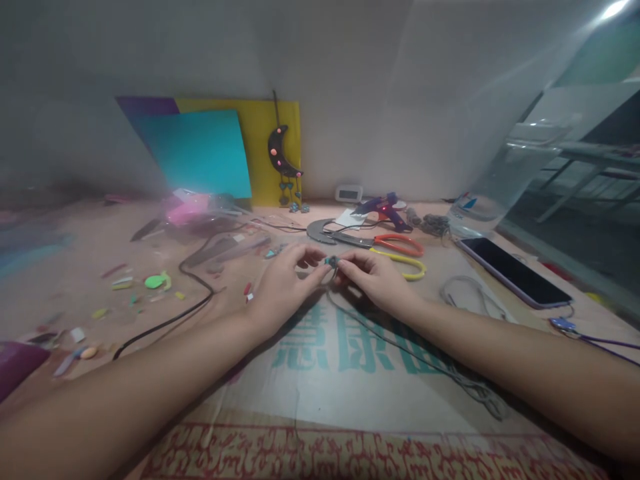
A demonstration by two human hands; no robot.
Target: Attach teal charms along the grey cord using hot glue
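Between my fingertips, over the middle of the table, is a small teal-and-grey piece [331, 262], too small to name exactly. My left hand [295, 280] pinches it from the left with thumb and forefinger. From the right, my right hand [367, 275] pinches the same piece. A thin grey cord [370, 333] hangs from near the fingers and runs down to a loose bundle at the lower right. Just beyond the hands lie scissors [397, 247] with one orange and one yellow handle loop.
A purple glue gun [385, 210] rests behind the scissors, its black cable [195, 313] curving left. A phone [515, 273] lies right. Small clay scraps [157, 281] litter the left. A moon ornament [283, 152] hangs before a yellow board [260, 133] at the back.
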